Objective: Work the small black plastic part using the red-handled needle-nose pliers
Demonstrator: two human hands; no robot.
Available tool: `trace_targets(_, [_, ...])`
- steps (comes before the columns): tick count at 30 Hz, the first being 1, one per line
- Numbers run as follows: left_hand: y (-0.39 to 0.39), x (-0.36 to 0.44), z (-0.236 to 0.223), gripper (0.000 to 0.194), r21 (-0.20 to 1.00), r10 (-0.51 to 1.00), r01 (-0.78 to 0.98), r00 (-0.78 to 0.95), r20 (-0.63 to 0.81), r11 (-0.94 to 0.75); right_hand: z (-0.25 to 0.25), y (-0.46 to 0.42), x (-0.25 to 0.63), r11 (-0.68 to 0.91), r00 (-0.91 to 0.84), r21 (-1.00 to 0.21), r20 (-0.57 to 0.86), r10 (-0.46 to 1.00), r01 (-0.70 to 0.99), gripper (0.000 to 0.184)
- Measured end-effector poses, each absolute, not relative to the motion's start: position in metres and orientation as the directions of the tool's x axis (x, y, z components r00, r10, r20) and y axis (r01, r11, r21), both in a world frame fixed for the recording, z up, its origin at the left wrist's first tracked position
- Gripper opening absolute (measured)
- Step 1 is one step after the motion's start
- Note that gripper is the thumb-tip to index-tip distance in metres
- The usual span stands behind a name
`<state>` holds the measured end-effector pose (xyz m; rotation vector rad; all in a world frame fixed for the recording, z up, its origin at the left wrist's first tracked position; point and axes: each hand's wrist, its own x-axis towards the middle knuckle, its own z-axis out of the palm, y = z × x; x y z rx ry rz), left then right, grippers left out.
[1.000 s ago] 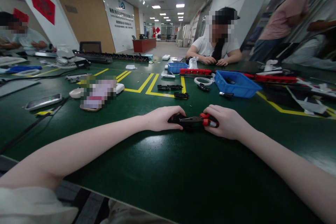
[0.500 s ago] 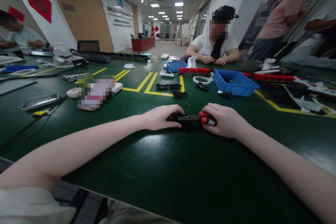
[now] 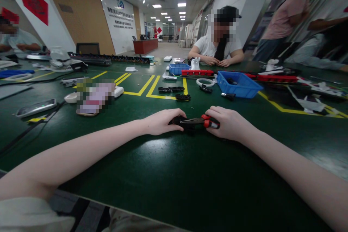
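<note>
My left hand (image 3: pixel 164 121) is closed around a small black part (image 3: pixel 177 120) just above the green table (image 3: pixel 152 174). In my right hand (image 3: pixel 227 122) are needle-nose pliers (image 3: pixel 194 120) with red and black handles. Their grey jaws point left and reach over the black part; whether they grip it cannot be made out. Part of the black piece is hidden by my left fingers and thumb. Beyond my hands, more black parts (image 3: pixel 171 89) lie inside a yellow tape outline, with a smaller one (image 3: pixel 183 97) at its front edge.
A blue bin (image 3: pixel 239 86) with dark pieces stands right of the tape, near a white ring-shaped coil (image 3: pixel 205 82). Red strips (image 3: pixel 197 73) lie behind. At left are a phone (image 3: pixel 96 98), a silver device (image 3: pixel 36 108) and a black cable (image 3: pixel 32 127). A co-worker (image 3: pixel 217 47) sits opposite.
The whole scene has shifted slightly left in view. Both hands keep the same hold on the black part and the pliers.
</note>
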<state>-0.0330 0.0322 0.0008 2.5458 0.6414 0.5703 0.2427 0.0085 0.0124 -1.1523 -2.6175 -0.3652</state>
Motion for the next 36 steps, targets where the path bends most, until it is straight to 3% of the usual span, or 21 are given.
trace_targets(14, [0.0334, -0.0315, 0.0016, 0.034, 0.504, 0.534, 0.355, 0.8, 0.272, -0.788, 0.0094, 0.0111, 0.2458, 0.64, -0.66, 0.193, 0.369, 0.655, 0.743, 0.027])
trace_targets(36, [0.0301, -0.0322, 0.0022, 0.033, 0.492, 0.562, 0.377, 0.767, 0.31, -0.785, 0.0067, 0.0108, 0.2471, 0.636, -0.65, 0.204, 0.441, 0.619, 0.744, 0.03])
